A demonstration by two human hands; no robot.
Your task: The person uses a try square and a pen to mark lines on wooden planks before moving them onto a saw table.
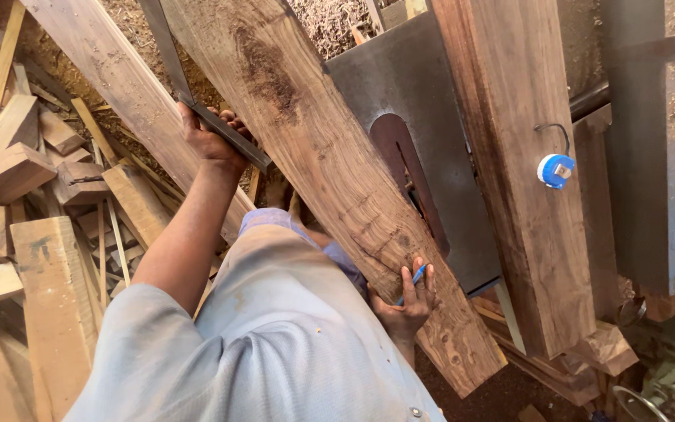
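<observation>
— While the long dark plank point(330, 172) lies slanted across the steel saw table point(400, 86), where are the hands?

— Both are at that plank. The left hand point(211, 139) is clenched around a flat metal straightedge point(197, 101) on the plank's left side, fingers wrapped over the bar, pressing it down, as I judge it, so it will not slide.

— And the right?

— The right hand point(409, 301) rests on the plank's near end, pinching a blue pencil point(414, 278) with its tip on the wood. The palm lies on the grain, probably to steady the point.

— Why is the plank tilted like that?

— I judge it is propped on the saw table so the near end comes within reach of the body; the table's blade slot point(409, 176) sits just right of the plank, partly covered.

— What else is around?

— A second thick board point(525, 172) lies right of the plank, with a blue-and-white tape measure point(555, 169) resting on it, handy but untouched. Left of the plank, offcuts point(33, 203) are heaped on the floor, and sawdust point(330, 23) lies beyond its far end.
</observation>
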